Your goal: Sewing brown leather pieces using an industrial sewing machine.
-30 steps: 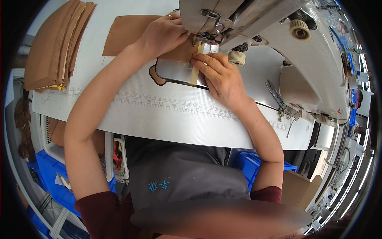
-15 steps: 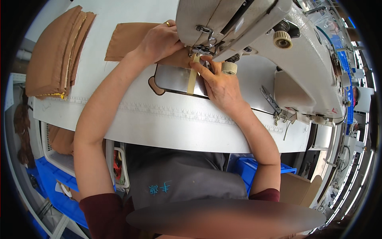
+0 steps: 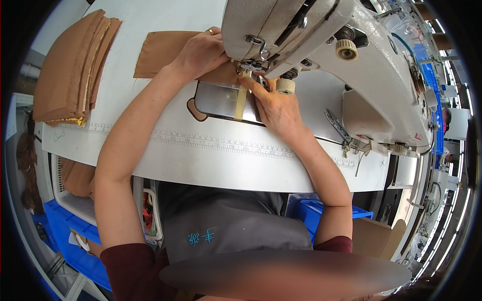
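Head: cloth [image 3: 160,54], strip [image 3: 240,106] under hands [image 3: 200,56] [image 3: 280,110]

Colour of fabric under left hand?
The fabric is plain brown, seen best in the head view.

Free room over tabletop [image 3: 211,168] between forearms [image 3: 126,135], sewing machine [image 3: 374,62] beyond as obstacle.

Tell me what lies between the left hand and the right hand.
In the head view, part of the brown fabric and the presser foot sit between the left hand and right hand; a pale yellow strip passes under its finger.
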Demonstrator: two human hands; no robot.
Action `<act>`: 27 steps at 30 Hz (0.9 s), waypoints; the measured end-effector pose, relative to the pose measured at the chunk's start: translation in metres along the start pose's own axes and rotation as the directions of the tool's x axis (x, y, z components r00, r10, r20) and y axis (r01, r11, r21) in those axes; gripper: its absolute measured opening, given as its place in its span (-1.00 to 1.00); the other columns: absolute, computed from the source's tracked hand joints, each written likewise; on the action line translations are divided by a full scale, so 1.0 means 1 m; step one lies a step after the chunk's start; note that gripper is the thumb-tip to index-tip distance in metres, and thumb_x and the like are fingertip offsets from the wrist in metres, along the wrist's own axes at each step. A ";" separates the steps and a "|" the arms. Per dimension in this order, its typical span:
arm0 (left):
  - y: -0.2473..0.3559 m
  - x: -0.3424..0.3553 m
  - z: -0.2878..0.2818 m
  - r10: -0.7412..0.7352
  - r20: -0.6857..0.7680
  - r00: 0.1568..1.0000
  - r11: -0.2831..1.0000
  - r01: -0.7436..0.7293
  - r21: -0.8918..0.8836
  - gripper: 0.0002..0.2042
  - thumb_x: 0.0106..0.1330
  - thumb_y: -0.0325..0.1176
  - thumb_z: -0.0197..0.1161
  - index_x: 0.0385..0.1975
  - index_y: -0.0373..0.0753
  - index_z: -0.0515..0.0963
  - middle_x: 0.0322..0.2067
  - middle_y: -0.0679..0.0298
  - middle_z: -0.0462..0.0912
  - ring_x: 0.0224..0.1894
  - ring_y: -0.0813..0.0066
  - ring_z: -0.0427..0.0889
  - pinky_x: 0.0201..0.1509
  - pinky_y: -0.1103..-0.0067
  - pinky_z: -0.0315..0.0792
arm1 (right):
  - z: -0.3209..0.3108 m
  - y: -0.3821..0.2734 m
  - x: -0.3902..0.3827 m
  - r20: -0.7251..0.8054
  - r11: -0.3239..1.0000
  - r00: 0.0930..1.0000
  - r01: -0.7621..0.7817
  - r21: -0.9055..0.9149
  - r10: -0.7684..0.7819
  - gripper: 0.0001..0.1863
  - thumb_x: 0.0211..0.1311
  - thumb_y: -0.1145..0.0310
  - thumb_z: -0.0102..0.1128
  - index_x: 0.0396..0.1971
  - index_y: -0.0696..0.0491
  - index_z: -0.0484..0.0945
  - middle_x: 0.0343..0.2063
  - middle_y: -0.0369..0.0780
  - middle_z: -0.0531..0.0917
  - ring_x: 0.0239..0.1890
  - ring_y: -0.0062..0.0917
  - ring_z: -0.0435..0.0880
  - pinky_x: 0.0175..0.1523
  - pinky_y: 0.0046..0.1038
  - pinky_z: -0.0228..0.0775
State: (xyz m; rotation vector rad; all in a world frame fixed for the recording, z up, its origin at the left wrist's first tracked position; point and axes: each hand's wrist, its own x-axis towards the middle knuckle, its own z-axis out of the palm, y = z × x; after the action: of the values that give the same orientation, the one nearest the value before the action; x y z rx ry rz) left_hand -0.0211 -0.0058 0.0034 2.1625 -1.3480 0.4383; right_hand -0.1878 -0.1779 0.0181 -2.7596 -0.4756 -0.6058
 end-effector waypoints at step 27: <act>0.017 0.003 -0.007 0.021 -0.168 0.986 0.989 -0.045 -0.138 -0.75 0.15 -0.34 0.34 -0.16 -0.19 0.62 -0.24 0.15 0.67 -0.14 0.12 0.63 -0.07 0.40 0.53 | -0.003 0.001 0.000 0.002 0.999 0.999 0.049 0.001 -0.049 -0.75 0.13 0.44 0.15 -0.17 0.09 0.60 -0.20 -0.06 0.53 -0.09 -0.20 0.48 -0.01 -0.23 0.32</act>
State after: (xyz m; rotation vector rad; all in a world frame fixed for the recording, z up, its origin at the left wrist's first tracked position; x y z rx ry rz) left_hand -0.0350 -0.0091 0.0151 1.9463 -1.2844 0.5086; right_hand -0.1888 -0.1799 0.0199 -2.7549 -0.5448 -0.6144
